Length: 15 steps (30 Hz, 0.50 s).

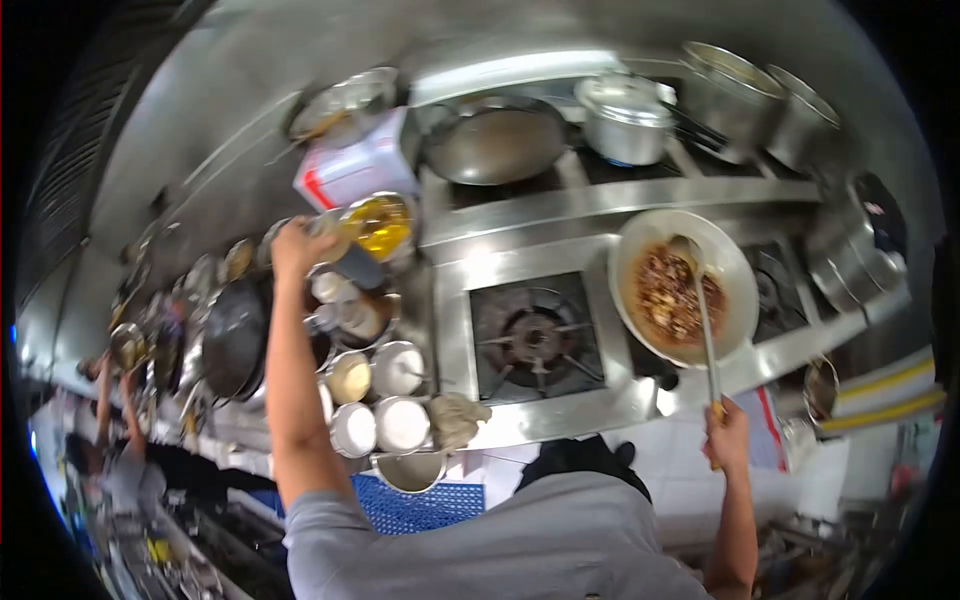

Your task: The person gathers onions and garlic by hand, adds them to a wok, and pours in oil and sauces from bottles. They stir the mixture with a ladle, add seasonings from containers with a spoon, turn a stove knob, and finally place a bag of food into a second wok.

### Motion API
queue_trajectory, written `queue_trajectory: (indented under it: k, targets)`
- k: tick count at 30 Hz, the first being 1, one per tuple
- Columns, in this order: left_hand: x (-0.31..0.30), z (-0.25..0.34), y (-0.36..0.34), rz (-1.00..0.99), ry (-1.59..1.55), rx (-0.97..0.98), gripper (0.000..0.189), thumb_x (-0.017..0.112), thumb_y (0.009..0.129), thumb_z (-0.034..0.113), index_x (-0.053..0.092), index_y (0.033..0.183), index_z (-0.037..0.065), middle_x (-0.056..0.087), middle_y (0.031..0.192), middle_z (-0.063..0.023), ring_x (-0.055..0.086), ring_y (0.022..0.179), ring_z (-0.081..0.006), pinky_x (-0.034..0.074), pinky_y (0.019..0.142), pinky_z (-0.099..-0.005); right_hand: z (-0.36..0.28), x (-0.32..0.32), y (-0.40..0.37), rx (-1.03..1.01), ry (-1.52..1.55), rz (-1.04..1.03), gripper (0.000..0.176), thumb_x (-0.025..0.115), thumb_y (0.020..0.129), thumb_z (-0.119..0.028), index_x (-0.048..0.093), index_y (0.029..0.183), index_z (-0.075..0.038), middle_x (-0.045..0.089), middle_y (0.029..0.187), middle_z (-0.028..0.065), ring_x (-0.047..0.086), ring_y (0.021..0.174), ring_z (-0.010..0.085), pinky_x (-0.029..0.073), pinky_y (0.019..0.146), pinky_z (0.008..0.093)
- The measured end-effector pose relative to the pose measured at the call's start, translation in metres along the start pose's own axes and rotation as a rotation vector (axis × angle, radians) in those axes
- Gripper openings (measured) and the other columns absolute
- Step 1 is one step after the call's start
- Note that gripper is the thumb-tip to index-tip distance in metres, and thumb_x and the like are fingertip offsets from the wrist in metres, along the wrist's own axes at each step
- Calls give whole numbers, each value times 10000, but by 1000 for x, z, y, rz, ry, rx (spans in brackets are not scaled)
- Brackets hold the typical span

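My right hand [727,435] is closed round the handle of a long metal ladle [709,345]. The ladle's head rests among dark brown, saucy food [668,298] in a wide pale wok [738,300] on the right of the stove. To the left, my left hand [303,250] is stretched over the seasoning containers, its fingers wrapped round a tilted, dark grey bottle-like container [357,266]. This container is blurred, and I cannot make out its contents. Just beside it stands a bowl of yellow oil [382,226]. Below are a squeeze bottle [362,318] and several white tubs [402,424].
A bare burner [537,337] lies between the wok and the tubs. A crumpled cloth [457,418] sits on the stove's front edge. Behind stand a dark wok [497,146], a lidded pressure cooker [627,118] and tall pots [733,97]. Another person [118,475] works at far left.
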<state>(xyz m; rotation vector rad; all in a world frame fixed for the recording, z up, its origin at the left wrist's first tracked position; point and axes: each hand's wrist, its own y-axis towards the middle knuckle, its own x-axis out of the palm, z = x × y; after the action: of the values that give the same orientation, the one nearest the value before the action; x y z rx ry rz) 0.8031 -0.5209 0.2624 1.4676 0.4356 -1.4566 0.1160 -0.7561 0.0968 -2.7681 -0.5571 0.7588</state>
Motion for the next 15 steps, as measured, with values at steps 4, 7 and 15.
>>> queue_trajectory:
  k: [4, 7, 15]
  targets:
    - [-23, -1, 0, 94, -728, 12, 649, 855, 680, 237, 628, 1236, -9, 709, 1087, -148, 696, 980, -249, 531, 899, -363, -4, -22, -23, 160, 199, -138, 127, 577, 924, -87, 601, 1005, 8, 486, 583, 36, 468, 344, 147, 379, 292, 304]
    - [-25, 20, -8, 211, -1297, 29, 650, 838, 738, 169, 568, 1290, -45, 669, 1172, -135, 676, 1009, -234, 523, 923, -355, -17, -49, -45, 200, 144, -158, 133, 577, 926, -92, 608, 1012, 4, 501, 589, 39, 476, 342, 153, 377, 296, 304]
    - [6, 157, -80, -254, -1480, 130, 623, 786, 812, 274, 551, 1302, -29, 655, 1162, -128, 663, 999, -221, 530, 906, -363, 23, -49, -23, -163, -312, 93, 298, 564, 905, -55, 591, 1185, 44, 554, 575, 85, 526, 397, 176, 401, 377, 362]
